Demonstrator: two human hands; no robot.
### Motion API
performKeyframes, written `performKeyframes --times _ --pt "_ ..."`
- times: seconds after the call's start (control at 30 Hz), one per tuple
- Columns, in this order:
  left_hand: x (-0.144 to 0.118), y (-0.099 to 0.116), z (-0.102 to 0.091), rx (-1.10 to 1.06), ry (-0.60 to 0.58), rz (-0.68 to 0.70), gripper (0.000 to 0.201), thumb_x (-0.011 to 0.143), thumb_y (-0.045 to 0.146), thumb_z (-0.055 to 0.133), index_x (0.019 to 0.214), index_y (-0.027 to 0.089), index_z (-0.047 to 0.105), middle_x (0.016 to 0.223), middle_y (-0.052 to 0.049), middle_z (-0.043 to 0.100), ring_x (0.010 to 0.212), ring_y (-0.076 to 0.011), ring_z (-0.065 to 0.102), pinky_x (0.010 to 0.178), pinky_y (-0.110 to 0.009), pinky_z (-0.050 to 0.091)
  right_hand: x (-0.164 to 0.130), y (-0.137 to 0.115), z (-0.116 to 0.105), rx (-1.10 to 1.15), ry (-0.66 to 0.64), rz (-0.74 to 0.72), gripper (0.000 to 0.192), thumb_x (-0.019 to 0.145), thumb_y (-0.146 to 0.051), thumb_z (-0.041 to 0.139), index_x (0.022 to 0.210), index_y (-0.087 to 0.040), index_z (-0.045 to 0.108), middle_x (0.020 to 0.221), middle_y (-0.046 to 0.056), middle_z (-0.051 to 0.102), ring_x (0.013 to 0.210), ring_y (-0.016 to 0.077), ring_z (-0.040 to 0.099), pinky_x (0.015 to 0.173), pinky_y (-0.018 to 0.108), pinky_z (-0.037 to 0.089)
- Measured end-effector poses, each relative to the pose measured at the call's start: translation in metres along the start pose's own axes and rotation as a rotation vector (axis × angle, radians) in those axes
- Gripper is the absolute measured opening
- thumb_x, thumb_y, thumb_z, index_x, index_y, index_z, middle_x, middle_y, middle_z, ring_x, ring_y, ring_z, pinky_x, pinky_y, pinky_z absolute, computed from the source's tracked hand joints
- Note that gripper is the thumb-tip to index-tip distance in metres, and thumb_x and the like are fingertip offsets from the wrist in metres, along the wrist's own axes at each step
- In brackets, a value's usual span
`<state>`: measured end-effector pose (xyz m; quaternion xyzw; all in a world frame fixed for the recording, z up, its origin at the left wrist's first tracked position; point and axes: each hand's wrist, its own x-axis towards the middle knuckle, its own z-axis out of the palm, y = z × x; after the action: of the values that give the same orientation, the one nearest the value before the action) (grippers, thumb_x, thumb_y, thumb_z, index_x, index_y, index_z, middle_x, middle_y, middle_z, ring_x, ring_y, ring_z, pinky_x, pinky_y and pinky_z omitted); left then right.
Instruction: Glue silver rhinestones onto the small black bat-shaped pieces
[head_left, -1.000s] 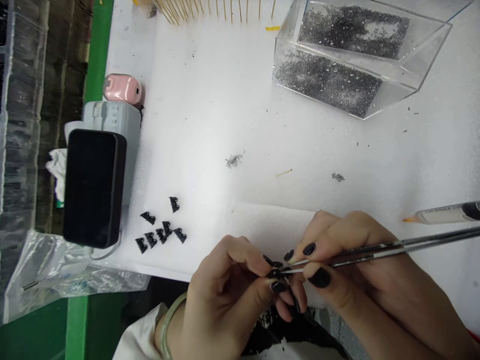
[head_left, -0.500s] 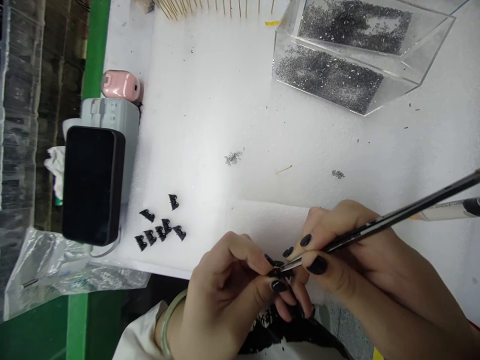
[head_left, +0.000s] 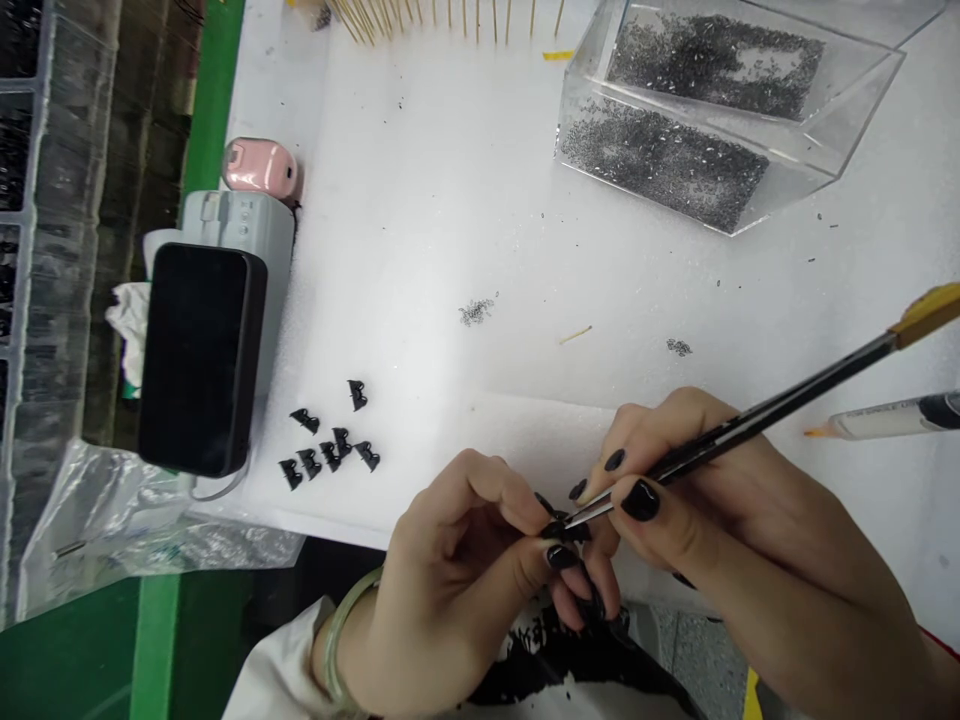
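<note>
My left hand (head_left: 465,570) pinches a small black piece (head_left: 553,528) between thumb and forefinger; the fingertips hide most of it. My right hand (head_left: 705,500) is closed around long, slim black tweezers (head_left: 780,405) with a yellow-wrapped far end. Their silver tips touch or nearly touch the black piece. To the left of the hands, several small black winged pieces (head_left: 309,462) lie loose on the white foam sheet (head_left: 420,250). Two little heaps of tiny dark links, a left heap (head_left: 476,312) and a right heap (head_left: 679,347), lie beyond the hands.
A clear partitioned box (head_left: 667,170) holding many tiny dark links stands at the back right. An orange-tipped pen (head_left: 885,418) lies at right. A phone (head_left: 202,360), a pale device (head_left: 274,240) and a pink case (head_left: 261,167) line the left edge. Thin sticks (head_left: 450,20) are at the back.
The view has shifted slightly, so the table things sit a little further right. The tweezers' yellow end has come into view. Both hands keep their hold, tips still at the black piece.
</note>
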<state>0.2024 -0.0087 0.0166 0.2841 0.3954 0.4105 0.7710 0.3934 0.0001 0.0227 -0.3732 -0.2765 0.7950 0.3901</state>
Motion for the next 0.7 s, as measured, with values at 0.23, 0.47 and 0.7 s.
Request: performKeyframes --times 0.23,0.47,0.7 --pt "-0.003 -0.001 -0.002 -0.007 -0.027 -0.019 0.02 0.103 0.002 0.063 0.101 0.022 0.066 0.087 -0.001 0.08 0.07 -0.0132 0.081 0.066 -0.017 0.067 0.004 -0.004 0.001 -0.061 -0.002 -0.072 0.014 0.113 -0.024 0.057 0.1 -0.026 0.059 0.075 -0.006 0.066 0.069 0.0074 0.073 0.069 0.014 0.062" --pt "0.004 -0.004 -0.003 -0.02 -0.002 -0.016 0.016 0.102 0.005 0.066 0.098 0.021 0.065 0.081 0.001 0.076 0.066 -0.0107 0.077 0.065 -0.017 0.067 0.008 -0.006 0.003 -0.038 0.166 -0.16 0.013 0.105 -0.033 0.073 0.097 -0.025 0.067 0.089 -0.003 0.069 0.058 0.009 0.069 0.054 0.02 0.061" --pt "-0.007 -0.008 -0.002 0.008 -0.008 0.063 0.016 0.103 0.029 0.071 0.104 0.021 0.057 0.076 0.001 0.066 0.058 -0.0116 0.071 0.052 -0.017 0.06 0.003 0.007 -0.015 -0.402 0.373 -0.268 0.008 0.104 -0.035 0.072 0.107 -0.027 0.07 0.105 0.005 0.074 0.059 0.0115 0.066 0.06 0.027 0.063"
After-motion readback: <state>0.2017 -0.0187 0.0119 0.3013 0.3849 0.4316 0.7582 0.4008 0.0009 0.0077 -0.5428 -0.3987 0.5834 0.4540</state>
